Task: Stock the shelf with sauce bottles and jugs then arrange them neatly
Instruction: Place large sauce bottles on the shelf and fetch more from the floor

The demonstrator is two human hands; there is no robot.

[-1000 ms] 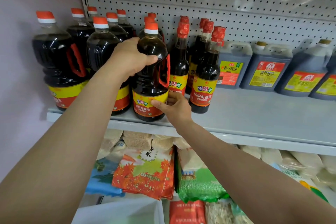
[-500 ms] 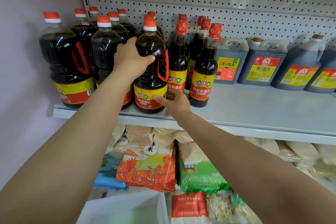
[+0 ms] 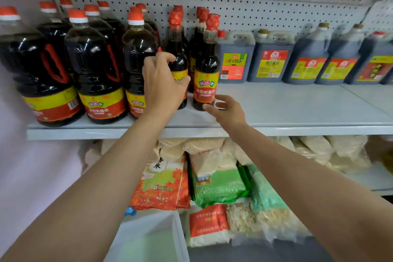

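Observation:
Several big dark sauce jugs with orange caps and red handles fill the left of the grey shelf (image 3: 287, 110). The rightmost front jug (image 3: 138, 53) stands free. My left hand (image 3: 162, 85) is spread in front of a slim red-capped sauce bottle (image 3: 177, 34), thumb and fingers on either side of its body, not closed. My right hand (image 3: 226, 109) hovers low over the shelf with fingers relaxed. Its index fingertip is at the base of the front slim bottle (image 3: 206, 74). More slim bottles stand behind.
Square dark jugs (image 3: 235, 59) with yellow and red labels line the back right of the shelf against the pegboard. Bags of rice and grain (image 3: 217, 185) lie on the lower shelf. A white bin (image 3: 148, 238) sits below.
My left hand has let go of the big jug and moved right to the slim bottle. My right hand has moved right from the jug's base to the front slim bottle's base.

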